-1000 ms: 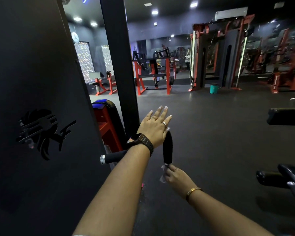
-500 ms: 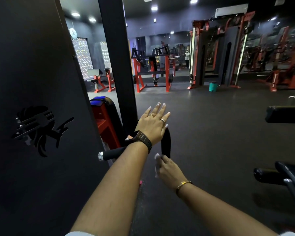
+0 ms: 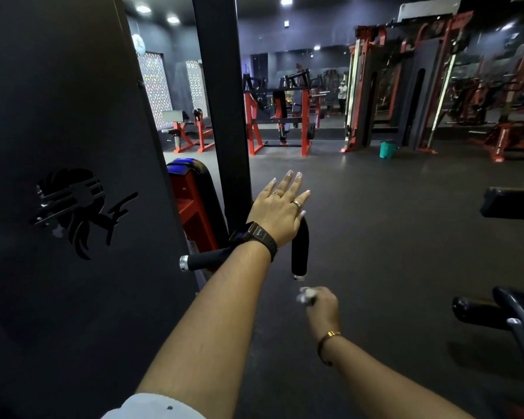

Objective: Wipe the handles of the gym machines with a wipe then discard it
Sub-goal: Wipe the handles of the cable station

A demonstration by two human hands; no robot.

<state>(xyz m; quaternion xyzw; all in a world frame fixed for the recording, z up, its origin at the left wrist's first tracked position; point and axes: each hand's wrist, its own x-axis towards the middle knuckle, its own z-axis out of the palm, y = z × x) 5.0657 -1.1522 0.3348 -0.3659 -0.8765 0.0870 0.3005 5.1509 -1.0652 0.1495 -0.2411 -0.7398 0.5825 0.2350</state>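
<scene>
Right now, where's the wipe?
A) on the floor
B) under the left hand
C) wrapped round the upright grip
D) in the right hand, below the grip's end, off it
D: the right hand grips the wipe just below the capped end of the grip, with a gap between them. The left hand lies open over the bend, fingers straight.

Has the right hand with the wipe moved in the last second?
Yes. The right hand, holding the wipe, has dropped down off the upright handle and is now just below its metal end, clear of it.
</scene>
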